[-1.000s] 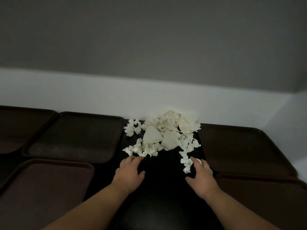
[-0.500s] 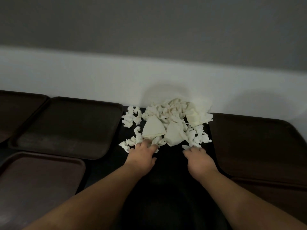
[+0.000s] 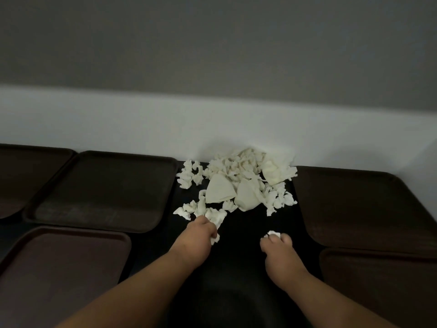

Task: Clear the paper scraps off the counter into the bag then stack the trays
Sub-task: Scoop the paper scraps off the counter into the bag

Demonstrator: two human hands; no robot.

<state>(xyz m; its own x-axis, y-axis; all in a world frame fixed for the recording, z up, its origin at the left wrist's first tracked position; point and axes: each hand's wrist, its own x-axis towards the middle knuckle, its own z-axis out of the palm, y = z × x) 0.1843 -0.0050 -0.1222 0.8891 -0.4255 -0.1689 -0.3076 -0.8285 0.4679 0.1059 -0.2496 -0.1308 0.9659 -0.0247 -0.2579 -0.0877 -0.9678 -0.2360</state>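
Note:
A heap of white paper scraps (image 3: pixel 238 183) lies on the black counter (image 3: pixel 246 233) against the white wall. My left hand (image 3: pixel 196 240) grips a bunch of scraps (image 3: pixel 216 220) at the heap's near left edge. My right hand (image 3: pixel 280 248) pinches a small scrap (image 3: pixel 273 233) a little nearer than the heap. Brown trays lie on both sides: back left (image 3: pixel 104 190), near left (image 3: pixel 61 271), far left (image 3: pixel 26 176), back right (image 3: pixel 359 207) and near right (image 3: pixel 383 285). No bag is recognisable; a dark rounded shape (image 3: pixel 227 301) sits between my forearms.
The white wall band (image 3: pixel 212 129) closes off the counter's far side, with grey wall above. A corner of the wall stands at the far right (image 3: pixel 423 157). The trays leave only a narrow strip of bare counter in the middle.
Both hands reached into the heap's near edge, curled round scraps, and have drawn back toward me with them. The view tilted slightly.

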